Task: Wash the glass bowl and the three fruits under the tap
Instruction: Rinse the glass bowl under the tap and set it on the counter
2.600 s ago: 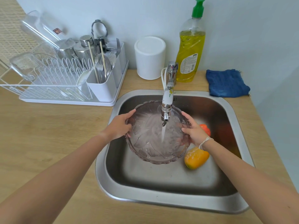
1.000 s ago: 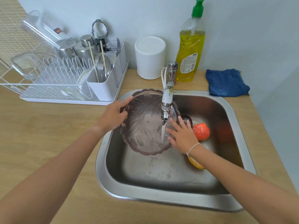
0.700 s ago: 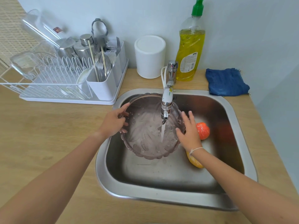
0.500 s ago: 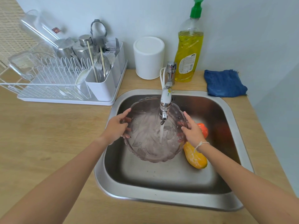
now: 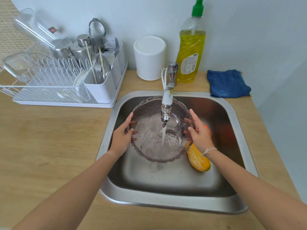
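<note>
My left hand (image 5: 122,138) grips glass bowl (image 5: 149,143) at its left rim, thumb on top, fingers curled under. My right hand (image 5: 200,135) clamps right rim same way. Bowl held under tap (image 5: 166,105), water stream hitting inside. Yellow fruit (image 5: 198,160) right of bowl on sink (image 5: 166,201) floor; orange fruit (image 5: 207,127) behind my right hand.

Tap spout (image 5: 167,103) overhangs the bowl (image 5: 149,143); sink floor (image 5: 166,178) nearer lies open
</note>
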Demonstrator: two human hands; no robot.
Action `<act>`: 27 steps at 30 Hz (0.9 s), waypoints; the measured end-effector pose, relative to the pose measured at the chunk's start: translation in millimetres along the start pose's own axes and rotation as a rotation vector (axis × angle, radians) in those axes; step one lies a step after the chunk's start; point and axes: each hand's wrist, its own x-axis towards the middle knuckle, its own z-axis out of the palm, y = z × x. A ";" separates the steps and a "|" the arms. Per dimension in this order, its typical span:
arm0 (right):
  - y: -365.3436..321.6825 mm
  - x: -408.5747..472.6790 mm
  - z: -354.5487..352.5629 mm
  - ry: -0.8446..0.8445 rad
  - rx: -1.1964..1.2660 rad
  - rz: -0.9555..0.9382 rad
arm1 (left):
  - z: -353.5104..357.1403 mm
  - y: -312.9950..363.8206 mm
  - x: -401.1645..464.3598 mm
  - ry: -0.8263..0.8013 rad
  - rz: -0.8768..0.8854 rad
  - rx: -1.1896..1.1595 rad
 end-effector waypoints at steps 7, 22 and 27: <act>7.8 1.0 0.1 -0.020 -0.041 0.026 | -0.3 -5.4 -4.4 -0.001 -0.046 0.031; 2.3 22.8 -5.3 -0.118 -0.219 0.327 | -3.2 1.4 3.5 -0.175 -0.449 0.155; -3.3 19.5 -5.1 -0.156 -0.155 0.476 | -4.0 16.4 1.3 -0.215 -0.465 0.195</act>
